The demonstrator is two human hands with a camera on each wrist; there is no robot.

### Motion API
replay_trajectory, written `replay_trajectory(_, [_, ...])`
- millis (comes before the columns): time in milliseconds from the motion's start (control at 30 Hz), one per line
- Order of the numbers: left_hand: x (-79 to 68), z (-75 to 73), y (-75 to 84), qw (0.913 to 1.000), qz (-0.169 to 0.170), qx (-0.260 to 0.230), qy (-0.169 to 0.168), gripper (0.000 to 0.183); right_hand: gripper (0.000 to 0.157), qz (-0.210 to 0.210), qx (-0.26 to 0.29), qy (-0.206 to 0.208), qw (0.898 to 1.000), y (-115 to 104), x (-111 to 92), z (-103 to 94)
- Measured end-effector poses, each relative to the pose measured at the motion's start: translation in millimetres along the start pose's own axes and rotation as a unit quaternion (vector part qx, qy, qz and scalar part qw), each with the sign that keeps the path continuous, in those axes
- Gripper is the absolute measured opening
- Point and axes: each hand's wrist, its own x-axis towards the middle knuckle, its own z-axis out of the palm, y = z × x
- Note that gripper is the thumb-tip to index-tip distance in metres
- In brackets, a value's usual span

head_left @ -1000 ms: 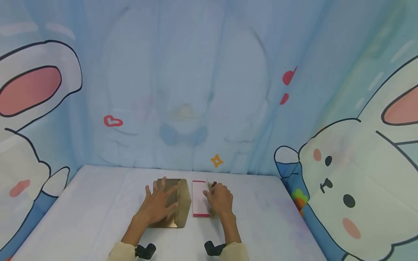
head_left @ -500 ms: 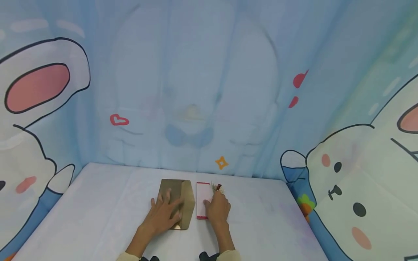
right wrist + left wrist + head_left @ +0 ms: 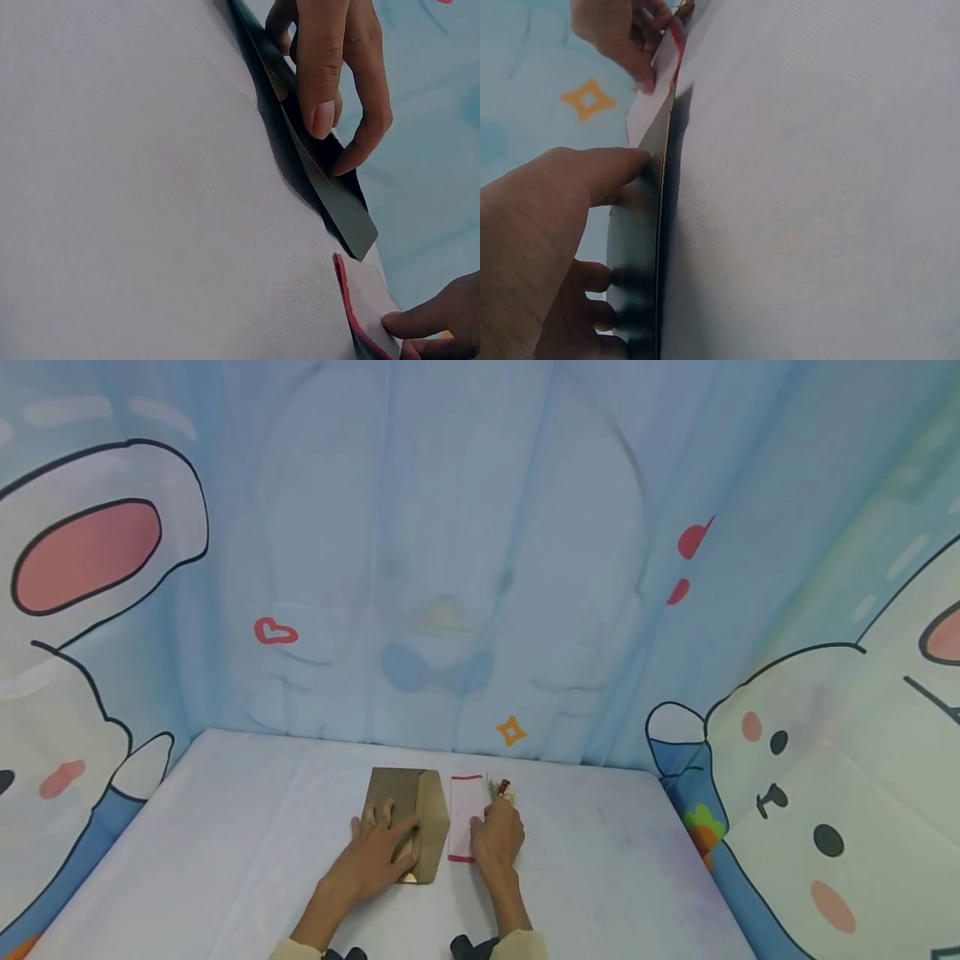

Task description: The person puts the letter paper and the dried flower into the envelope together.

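A gold envelope (image 3: 395, 785) lies on the white table with its flap side to the right. My left hand (image 3: 372, 856) rests on it with spread fingers, thumb and fingertips on its face near the fold. Just right of it is a white card (image 3: 462, 818) with red strips along its top and bottom ends. My right hand (image 3: 497, 837) grips the card's right side, thumb (image 3: 397, 322) on its face and the other fingers curled. A small sprig of dried flowers (image 3: 502, 791) sticks out past that hand along the card's right side; its middle is hidden.
The white-covered table (image 3: 615, 860) reaches back to a light blue curtain (image 3: 450, 527) printed with cartoon rabbits. A black strap mount (image 3: 474, 948) sits at the right wrist.
My left hand has slid down the envelope a little. My right hand has moved slightly down and inward over the card's right side, showing more of the flower heads. The head view has shifted.
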Motion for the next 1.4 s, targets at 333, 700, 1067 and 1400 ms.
replay_trajectory(333, [-1.3,-0.3,-2.9,1.0000,-0.001,-0.001,0.000,0.060,0.010,0.024,0.039,0.020,0.999,-3,1,-5.3])
replay_trajectory(700, [-3.2,-1.3,-5.8,1.0000,-0.001,-0.004,0.008,0.059,0.008,0.102,0.152,0.010,0.983,-6,7,-14.7])
replay_trajectory(1067, [-1.6,-0.3,-3.8,0.9999,0.004,-0.009,0.013,0.058,0.005,0.133,0.186,-0.044,0.972,-14,-4,-3.2])
replay_trajectory(1400, [-0.7,2.2,-4.4,0.9998,0.008,-0.010,0.016,0.058,0.006,0.125,0.147,-0.048,0.980,-17,-12,9.8])
